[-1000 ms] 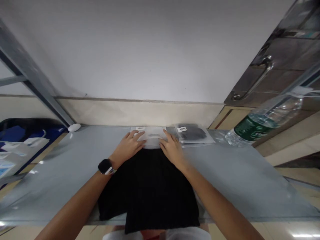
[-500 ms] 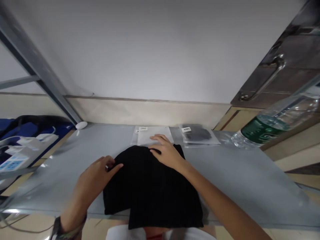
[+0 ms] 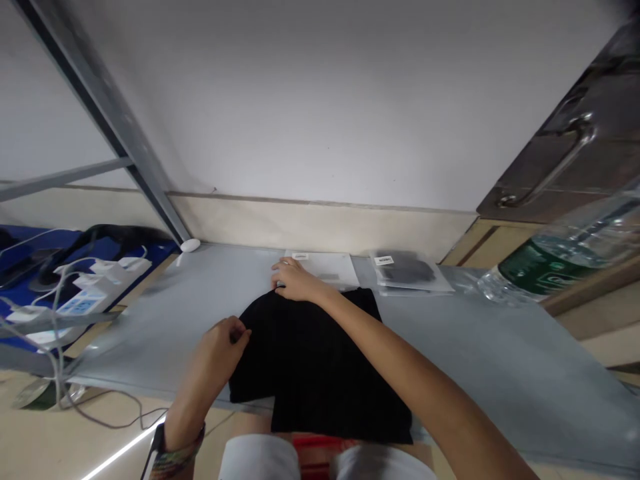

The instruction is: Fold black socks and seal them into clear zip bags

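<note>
A black cloth garment lies spread on the grey table, its lower edge at the table's front edge. My left hand pinches the garment's left edge between thumb and fingers. At the garment's top edge, my right hand has its thumb and fingers curled on the black cloth. Just behind that hand lies a flat white package with a small label. To its right is a clear bag with dark contents and a label.
A water bottle with a green label stands at the right. At the left are a metal frame post, a white power strip with cables, and a small white object. A wall rises behind the table.
My right hand has moved left along the garment's top edge. The fingers of my left hand have closed at the cloth's left edge. The whole view has shifted slightly left.
</note>
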### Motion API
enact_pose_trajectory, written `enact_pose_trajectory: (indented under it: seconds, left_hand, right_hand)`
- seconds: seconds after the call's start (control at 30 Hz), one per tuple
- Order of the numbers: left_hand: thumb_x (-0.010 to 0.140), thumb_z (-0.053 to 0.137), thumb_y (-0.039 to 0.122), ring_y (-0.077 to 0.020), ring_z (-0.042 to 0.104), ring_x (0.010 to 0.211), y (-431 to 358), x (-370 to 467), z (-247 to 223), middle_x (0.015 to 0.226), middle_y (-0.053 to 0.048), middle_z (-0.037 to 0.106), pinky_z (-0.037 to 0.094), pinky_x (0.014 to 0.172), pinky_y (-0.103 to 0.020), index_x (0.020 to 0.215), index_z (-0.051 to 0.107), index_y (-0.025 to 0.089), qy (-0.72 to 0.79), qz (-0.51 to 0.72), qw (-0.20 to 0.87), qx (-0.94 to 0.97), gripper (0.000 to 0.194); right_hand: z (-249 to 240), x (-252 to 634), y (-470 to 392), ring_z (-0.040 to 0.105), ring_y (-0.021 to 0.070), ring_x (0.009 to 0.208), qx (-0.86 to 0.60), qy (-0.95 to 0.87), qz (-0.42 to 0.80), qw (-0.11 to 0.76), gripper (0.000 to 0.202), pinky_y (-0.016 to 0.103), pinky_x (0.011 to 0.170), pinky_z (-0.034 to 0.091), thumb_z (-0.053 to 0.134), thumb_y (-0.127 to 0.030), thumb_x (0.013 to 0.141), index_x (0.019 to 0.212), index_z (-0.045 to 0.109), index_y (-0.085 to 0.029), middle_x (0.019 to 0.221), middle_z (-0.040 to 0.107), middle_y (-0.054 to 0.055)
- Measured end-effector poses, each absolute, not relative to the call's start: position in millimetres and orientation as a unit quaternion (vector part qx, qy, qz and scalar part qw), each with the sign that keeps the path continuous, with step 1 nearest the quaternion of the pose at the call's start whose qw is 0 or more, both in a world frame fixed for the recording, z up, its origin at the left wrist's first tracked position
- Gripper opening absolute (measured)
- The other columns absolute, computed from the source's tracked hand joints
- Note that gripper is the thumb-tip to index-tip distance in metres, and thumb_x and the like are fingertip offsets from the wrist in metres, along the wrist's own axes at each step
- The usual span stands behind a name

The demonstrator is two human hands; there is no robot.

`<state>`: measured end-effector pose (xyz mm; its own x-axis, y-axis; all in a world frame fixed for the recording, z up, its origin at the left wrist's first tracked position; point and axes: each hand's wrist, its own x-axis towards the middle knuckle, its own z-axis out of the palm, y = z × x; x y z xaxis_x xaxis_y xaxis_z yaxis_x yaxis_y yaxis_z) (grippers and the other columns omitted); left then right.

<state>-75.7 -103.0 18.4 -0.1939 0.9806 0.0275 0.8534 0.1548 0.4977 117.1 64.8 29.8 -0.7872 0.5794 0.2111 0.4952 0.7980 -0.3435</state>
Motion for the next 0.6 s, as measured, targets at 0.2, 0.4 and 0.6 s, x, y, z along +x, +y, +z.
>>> enact_pose_trajectory:
  seconds: [0.2, 0.4, 0.6]
  left_hand:
    - [0.095, 0.060, 0.052, -0.0261, 0.070, 0.075, -110, -75, 14, 0.086, -0.007, 0.073, 0.045, 0.064, -0.032, 0.092, 0.064, 0.022, 0.772, 0.237, 0.122, 0.577, 0.030]
    - [0.098, 0.056, 0.042, -0.0247, 0.069, 0.077, -117, -74, 15, 0.088, -0.006, 0.071, 0.046, 0.067, -0.032, 0.085, 0.063, 0.024, 0.745, 0.235, 0.112, 0.614, 0.024]
    - [0.109, 0.044, 0.047, -0.0253, 0.071, 0.086, -140, -59, 43, 0.109, -0.005, 0.077, 0.040, 0.066, -0.032, 0.111, 0.072, 0.028, 0.729, 0.269, 0.065, 0.626, 0.033]
  right_hand:
    - [42, 129, 59, 0.060, 0.0276, 0.128, -0.270, -0.925, 0.162, 0.215, 0.013, 0.047, 0.110, 0.048, 0.075, -0.012, 0.094, 0.091, 0.082, -0.023, 0.128, 0.074, 0.010]
    - [53, 142, 49, 0.064, 0.0229, 0.116, -0.276, -0.915, 0.177, 0.233, 0.016, 0.038, 0.100, 0.053, 0.070, -0.014, 0.098, 0.095, 0.083, -0.024, 0.113, 0.075, 0.006]
    - [64, 155, 36, 0.065, 0.0198, 0.102, -0.297, -0.912, 0.154, 0.237, 0.020, 0.031, 0.083, 0.048, 0.062, -0.007, 0.096, 0.093, 0.075, -0.022, 0.105, 0.073, 0.004]
